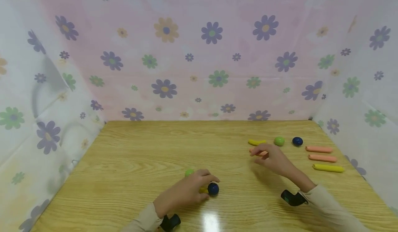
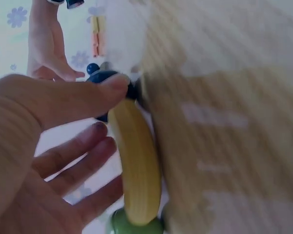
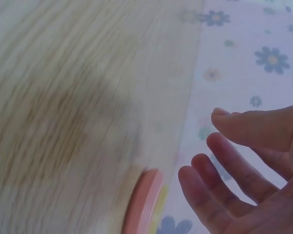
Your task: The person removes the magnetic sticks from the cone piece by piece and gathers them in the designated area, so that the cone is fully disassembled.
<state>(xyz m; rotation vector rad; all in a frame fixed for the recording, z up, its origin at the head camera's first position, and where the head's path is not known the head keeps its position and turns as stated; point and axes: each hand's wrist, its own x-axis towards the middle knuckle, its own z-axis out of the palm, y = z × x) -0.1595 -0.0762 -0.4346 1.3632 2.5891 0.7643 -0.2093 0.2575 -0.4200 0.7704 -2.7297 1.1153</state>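
My left hand [image 1: 189, 189] is low over the table, its thumb and index finger on either side of a dark blue ball [image 1: 213, 189]. In the left wrist view, the thumb tip overlaps that ball. Beneath the hand lies a curved yellow stick [image 2: 136, 165], mostly hidden in the head view. A green ball [image 1: 189, 172] shows just beyond the knuckles. Over a short peach stick [image 1: 262, 153], my right hand [image 1: 275, 159] hovers with loosely bent fingers and nothing between them. The right wrist view shows the peach stick [image 3: 144, 202] apart from the fingertips.
Behind the right hand lie a curved yellow stick [image 1: 257, 142], a green ball [image 1: 279, 141] and a dark blue ball [image 1: 297, 141]. Two peach sticks [image 1: 322, 158] and a straight yellow stick [image 1: 328, 168] lie at the right. Flowered cloth [image 1: 192, 52] encloses the wooden table [image 1: 140, 149].
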